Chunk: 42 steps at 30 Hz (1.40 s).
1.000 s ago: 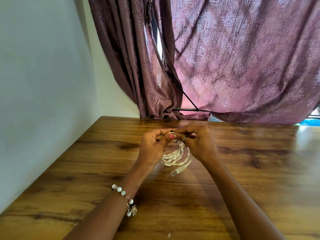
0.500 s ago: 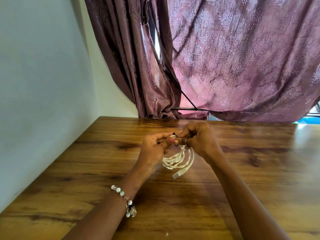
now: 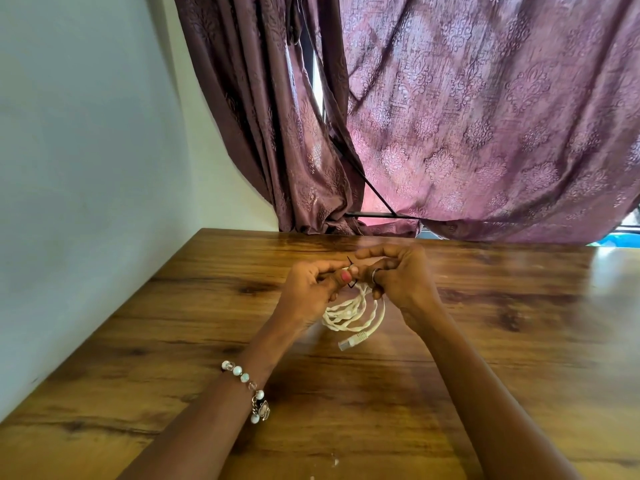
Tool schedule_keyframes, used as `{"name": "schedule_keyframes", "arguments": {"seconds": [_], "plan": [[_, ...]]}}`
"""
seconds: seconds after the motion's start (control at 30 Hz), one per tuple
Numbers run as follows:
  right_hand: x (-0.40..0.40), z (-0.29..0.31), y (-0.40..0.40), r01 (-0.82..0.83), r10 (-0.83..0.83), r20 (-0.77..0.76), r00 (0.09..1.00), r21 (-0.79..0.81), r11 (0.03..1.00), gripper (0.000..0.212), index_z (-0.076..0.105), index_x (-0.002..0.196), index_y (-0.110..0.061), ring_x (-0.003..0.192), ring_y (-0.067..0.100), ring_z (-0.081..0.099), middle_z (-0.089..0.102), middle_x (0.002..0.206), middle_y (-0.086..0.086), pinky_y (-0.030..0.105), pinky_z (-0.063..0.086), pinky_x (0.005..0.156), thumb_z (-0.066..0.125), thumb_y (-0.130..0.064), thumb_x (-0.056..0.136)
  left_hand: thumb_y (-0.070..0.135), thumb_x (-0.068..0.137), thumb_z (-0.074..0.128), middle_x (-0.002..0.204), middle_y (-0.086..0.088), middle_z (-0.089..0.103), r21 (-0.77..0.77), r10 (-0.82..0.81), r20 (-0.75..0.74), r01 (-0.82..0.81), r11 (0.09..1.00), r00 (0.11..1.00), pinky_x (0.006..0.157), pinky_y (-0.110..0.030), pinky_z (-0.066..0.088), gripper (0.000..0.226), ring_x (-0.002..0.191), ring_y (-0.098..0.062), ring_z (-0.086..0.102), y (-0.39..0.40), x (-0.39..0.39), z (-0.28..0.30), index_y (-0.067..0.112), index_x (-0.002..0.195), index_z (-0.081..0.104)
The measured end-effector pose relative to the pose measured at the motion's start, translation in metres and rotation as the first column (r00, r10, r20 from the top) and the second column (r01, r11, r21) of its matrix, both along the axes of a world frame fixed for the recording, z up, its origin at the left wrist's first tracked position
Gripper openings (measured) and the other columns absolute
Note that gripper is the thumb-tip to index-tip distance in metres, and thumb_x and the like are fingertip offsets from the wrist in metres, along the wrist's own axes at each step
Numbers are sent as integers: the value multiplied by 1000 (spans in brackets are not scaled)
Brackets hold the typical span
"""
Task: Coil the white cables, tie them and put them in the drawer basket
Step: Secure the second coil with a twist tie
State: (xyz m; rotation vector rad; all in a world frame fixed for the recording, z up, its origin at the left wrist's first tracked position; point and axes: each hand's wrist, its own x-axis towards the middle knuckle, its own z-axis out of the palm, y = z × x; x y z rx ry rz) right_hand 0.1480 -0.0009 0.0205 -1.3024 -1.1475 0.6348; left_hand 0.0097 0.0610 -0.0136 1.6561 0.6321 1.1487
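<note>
While we hold the cable (image 3: 353,315) up above the table (image 3: 519,341), its white loops hang in a bunch between our two hands, and one plug (image 3: 353,341) dangles lowest, near the wood, though we cannot tell if it touches. At the top of the bunch a thin black tie (image 3: 351,271) shows in two short bits, one sticking up above our fingertips and one angled below them. Our left hand (image 3: 311,292) pinches the bunch and the tie with thumb and curled fingers. Our right hand (image 3: 398,278) is curled tight round the same spot from the other side, a ring showing on one finger; just which strand it grips is hidden.

We judge the tying is under way and not yet fixed. If either pinch slackens, the tie could slip off and the loops spring apart, since the twisted cable looks stiff. A tie wound too loosely could also let the coil slide out later.

No drawer basket is in view. Behind the table hangs a curtain (image 3: 485,133), with a wall (image 3: 86,168) on the left.
</note>
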Motion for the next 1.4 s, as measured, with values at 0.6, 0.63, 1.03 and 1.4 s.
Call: {"name": "schedule_keyframes", "arguments": {"seconds": [0.6,0.63,1.03,1.4], "plan": [[1,5,-3,-22,-18,-225,974,-176,984,16,72,74,-11,44,8,50,64,54,-3,16,29,39,65,2,82,10,86,68,90,1,74,374,158,-166,-86,923,973,75,-24,53,15,82,-5,67,0,4,5,10,99,75],[1,5,-2,-31,-13,-244,970,-176,984,17,72,73,-11,46,10,50,65,54,-2,17,30,42,65,1,83,11,86,68,90,1,74,363,158,-160,-90,927,974,75,-24,53,15,81,-4,67,1,4,6,10,99,75],[-1,6,2,-69,21,-312,950,-146,987,29,65,68,-2,59,18,52,62,58,5,28,39,56,49,11,89,7,84,69,92,0,74,339,133,-128,-83,937,983,78,-23,55,16,85,-6,69,1,4,6,8,99,75],[-3,5,5,-70,19,-283,959,-172,983,34,62,66,-3,60,15,54,58,64,9,24,43,55,43,16,87,4,83,69,106,-4,73,364,94,-141,-37,931,986,84,-19,53,25,96,-5,67,6,2,2,6,108,71]]}}
